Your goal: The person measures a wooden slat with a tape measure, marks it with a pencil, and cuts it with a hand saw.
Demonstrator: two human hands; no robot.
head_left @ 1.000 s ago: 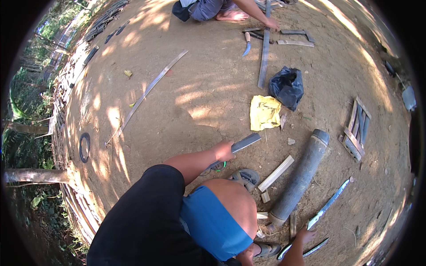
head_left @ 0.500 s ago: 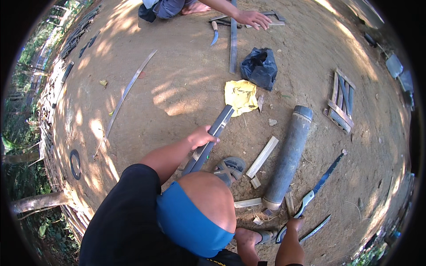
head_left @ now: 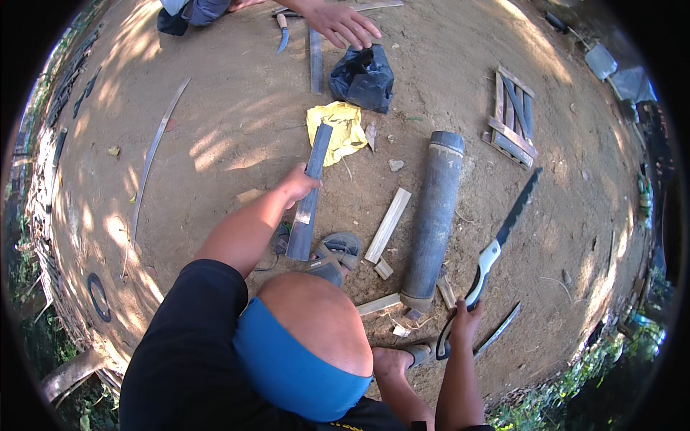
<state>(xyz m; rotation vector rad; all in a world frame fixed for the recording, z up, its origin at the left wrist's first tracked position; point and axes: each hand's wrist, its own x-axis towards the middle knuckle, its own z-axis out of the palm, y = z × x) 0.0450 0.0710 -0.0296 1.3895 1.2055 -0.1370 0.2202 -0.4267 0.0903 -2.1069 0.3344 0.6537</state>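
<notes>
My left hand (head_left: 298, 185) is closed round a dark grey slat (head_left: 307, 215), one end of it over the yellow sheet. In my right hand (head_left: 466, 323) is the handle of a hand saw (head_left: 505, 226), its dark toothed blade pointing up and away from me. Between the two lies a thick grey tube (head_left: 433, 215) on the dirt. A pale wood strip (head_left: 388, 224) and a small wood block (head_left: 383, 269) rest beside the tube. Just right of my right hand a second blade (head_left: 498, 329) lies on the ground. My knee (head_left: 313, 316) hides part of the ground.
Across from me another person's hand (head_left: 341, 25) hangs near a black plastic bag (head_left: 363, 77). A yellow crumpled sheet (head_left: 338, 133), a curved-blade knife (head_left: 282, 36), a long thin strip (head_left: 158, 144), a small slatted wooden frame (head_left: 512, 118) and a black ring (head_left: 98, 297) lie around.
The saw in my right hand has lifted upward, off the ground. The slat in my left hand has turned more upright. The other person's hand has come nearer the black bag; the whole view has shifted.
</notes>
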